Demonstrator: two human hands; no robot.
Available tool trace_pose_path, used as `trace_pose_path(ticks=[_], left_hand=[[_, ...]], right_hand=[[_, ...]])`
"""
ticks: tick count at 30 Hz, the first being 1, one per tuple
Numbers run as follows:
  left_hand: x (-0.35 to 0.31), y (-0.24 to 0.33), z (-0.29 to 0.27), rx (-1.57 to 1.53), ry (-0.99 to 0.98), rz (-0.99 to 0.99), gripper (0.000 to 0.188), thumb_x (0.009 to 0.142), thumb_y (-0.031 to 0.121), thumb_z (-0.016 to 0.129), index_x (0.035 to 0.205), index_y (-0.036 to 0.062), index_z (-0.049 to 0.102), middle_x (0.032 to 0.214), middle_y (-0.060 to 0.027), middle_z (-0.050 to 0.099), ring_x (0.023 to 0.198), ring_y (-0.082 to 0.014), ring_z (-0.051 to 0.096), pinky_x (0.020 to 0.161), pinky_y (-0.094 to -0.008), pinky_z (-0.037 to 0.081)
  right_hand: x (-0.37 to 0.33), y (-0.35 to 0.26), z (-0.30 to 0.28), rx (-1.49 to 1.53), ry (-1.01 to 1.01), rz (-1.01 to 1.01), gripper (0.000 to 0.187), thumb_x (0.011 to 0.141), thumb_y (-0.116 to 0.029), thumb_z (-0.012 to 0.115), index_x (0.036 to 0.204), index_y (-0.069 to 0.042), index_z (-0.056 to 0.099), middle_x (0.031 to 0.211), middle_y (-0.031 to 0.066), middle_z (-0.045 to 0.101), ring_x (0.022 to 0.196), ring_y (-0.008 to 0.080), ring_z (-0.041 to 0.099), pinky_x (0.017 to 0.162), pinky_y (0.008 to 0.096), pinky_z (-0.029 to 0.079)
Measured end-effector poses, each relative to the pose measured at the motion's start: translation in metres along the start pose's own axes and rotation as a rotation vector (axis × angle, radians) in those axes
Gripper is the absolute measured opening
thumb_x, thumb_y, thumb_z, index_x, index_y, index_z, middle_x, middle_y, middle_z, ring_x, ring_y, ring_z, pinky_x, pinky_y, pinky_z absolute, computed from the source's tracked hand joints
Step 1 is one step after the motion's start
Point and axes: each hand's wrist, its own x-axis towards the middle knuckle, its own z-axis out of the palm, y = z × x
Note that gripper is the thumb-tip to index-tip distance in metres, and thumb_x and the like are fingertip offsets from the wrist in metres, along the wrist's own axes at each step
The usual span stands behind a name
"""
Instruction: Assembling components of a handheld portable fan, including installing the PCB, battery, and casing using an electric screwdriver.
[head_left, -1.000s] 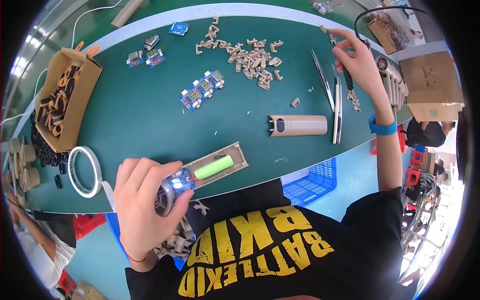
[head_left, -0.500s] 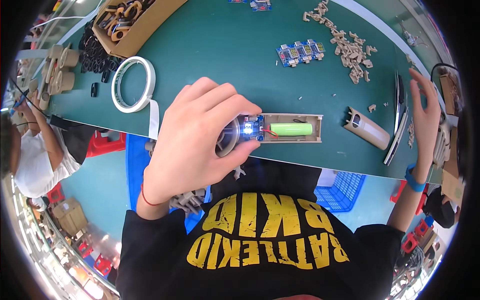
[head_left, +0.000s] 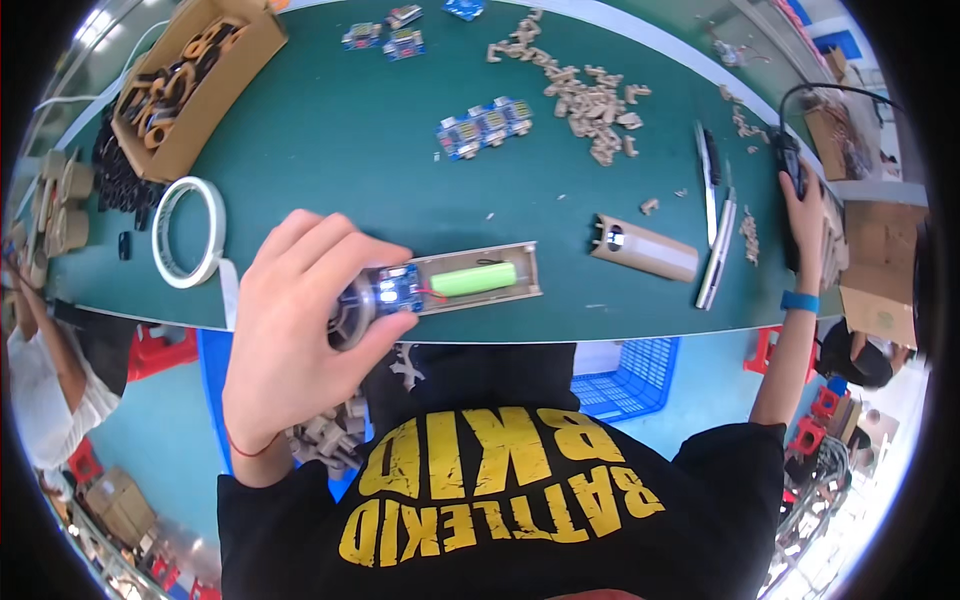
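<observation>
My left hand (head_left: 305, 310) is closed round the round, dark-grey end of an opened beige handheld device (head_left: 535, 268). Between thumb and fingers shows a blue circuit board (head_left: 398, 288) with a glowing white light. Red wires run from it toward a green cylindrical battery (head_left: 473, 279) lying in the trough-shaped shell. At the table's right side my right hand (head_left: 804, 225) is wrapped round a black corded power tool (head_left: 789, 165), whose exact kind I cannot make out. A separate beige cover (head_left: 645, 247) with a small window lies between the hands.
Two slim knife-like tools (head_left: 716, 245) lie right of the cover. Beige plastic clips (head_left: 595, 110) and blue display boards (head_left: 485, 128) lie farther back. White tape (head_left: 216, 235) and a carton of parts (head_left: 190, 90) are at left; a blue basket (head_left: 640, 380) stands below the table edge.
My right hand has gone from open and empty to gripping the black corded tool. The view has shifted rightward; my left hand still holds the device, now slightly tilted.
</observation>
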Motion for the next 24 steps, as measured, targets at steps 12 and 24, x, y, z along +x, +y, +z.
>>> trace_pose_path(ticks=[12, 24], left_hand=[[0.002, -0.011, 0.004, -0.048, 0.005, 0.112, 0.041, 0.056, 0.011, 0.083, 0.093, 0.0041, 0.068, 0.082, -0.0076, 0.06, 0.079, -0.0278, 0.054, 0.07, -0.0361, 0.045], [0.01, -0.009, 0.012, -0.066, -0.041, 0.178, 0.041, 0.057, 0.014, 0.084, 0.094, 0.0078, 0.069, 0.084, -0.0048, 0.061, 0.08, -0.0263, 0.055, 0.071, -0.0354, 0.046]], right_hand=[[0.008, -0.058, -0.116, 1.638, -0.117, 0.185, 0.057, 0.101, -0.037, 0.054, 0.142, -0.001, 0.039, 0.119, 0.0106, 0.056, 0.089, 0.0191, 0.056, 0.09, 0.0299, 0.047], [-0.008, -0.336, -0.093, 2.14, -0.757, -0.48, 0.064, 0.095, -0.059, 0.048, 0.123, -0.001, 0.047, 0.072, -0.0025, 0.044, 0.057, 0.0067, 0.039, 0.065, 0.024, 0.037]])
